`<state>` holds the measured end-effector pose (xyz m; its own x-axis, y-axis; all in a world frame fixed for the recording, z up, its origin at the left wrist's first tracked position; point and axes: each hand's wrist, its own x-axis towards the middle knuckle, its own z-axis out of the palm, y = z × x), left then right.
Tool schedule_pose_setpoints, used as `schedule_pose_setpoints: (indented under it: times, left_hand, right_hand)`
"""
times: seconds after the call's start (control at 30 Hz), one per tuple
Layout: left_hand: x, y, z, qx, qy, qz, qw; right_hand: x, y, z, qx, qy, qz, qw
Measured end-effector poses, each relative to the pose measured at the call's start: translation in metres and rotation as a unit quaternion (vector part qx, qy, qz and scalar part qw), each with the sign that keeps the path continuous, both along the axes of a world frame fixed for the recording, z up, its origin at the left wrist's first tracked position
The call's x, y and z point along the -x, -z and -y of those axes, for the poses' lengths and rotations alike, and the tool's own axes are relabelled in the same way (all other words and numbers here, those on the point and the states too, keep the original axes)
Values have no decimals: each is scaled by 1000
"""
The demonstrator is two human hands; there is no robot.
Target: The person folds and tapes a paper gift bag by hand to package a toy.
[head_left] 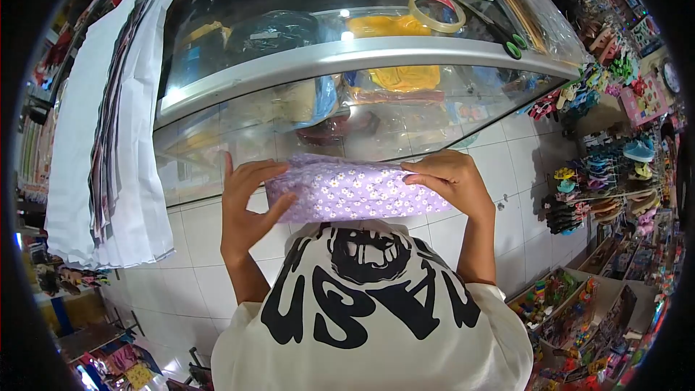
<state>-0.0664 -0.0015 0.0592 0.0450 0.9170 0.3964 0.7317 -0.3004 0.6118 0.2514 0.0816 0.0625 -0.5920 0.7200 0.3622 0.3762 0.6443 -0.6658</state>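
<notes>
A long strip of purple wrapping paper [355,190] with a white daisy print stretches between my hands, just above my shirt and in front of the glass counter. My left hand [250,199] is at its left end, fingers over the top edge and thumb against the front face. At the upper right corner, my right hand [456,179] pinches the paper between thumb and bent fingers. The upper edge looks folded and slightly crumpled near the left. What lies behind the paper is hidden.
The glass display counter [347,54] carries a tape roll [436,12] and green-handled scissors [513,46]. White sheets [145,166] hang over its left side. Hair clips [572,203] hang at the right, above bins of small toys [550,297]. Tiled floor [192,286] lies below.
</notes>
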Motion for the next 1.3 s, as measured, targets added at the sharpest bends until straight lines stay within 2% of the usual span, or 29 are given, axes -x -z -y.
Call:
schedule_pose_setpoints:
  times: [0.1, 0.2, 0.3, 0.37, 0.47, 0.63, 0.73, 0.97, 1.17, 1.3]
  left_hand:
    - [-27, -23, -6, -22, 17, -84, 996]
    - [-46, -15, -22, -42, 58, -66, 995]
    - [-38, -6, -32, 10, 103, -47, 994]
    - [-34, -3, -30, 25, 98, -29, 994]
    - [-29, 0, -25, 40, 97, -20, 994]
    - [-39, 8, -18, 22, 67, 29, 997]
    - [-35, 19, -14, 74, 100, 29, 992]
    - [-49, 23, 4, 74, 82, 28, 994]
    - [-63, 31, 22, 71, 70, 18, 995]
    - [-72, 26, 38, 90, 60, 31, 994]
  right_hand:
    - [17, -5, 0, -11, -15, 4, 1000]
    - [34, -13, -1, -19, -39, 1, 999]
    - [38, -15, -4, -9, -29, 7, 1000]
    - [39, -14, -5, 20, -10, -24, 999]
    - [40, -3, -7, 71, -49, -34, 996]
    - [53, -1, -1, 106, -52, -14, 993]
    - [57, 3, 5, 130, -44, -2, 991]
    - [51, 14, 18, 121, -41, 1, 992]
    - [36, 9, 35, 190, -15, -20, 981]
    - [15, 14, 42, 207, -40, -47, 976]
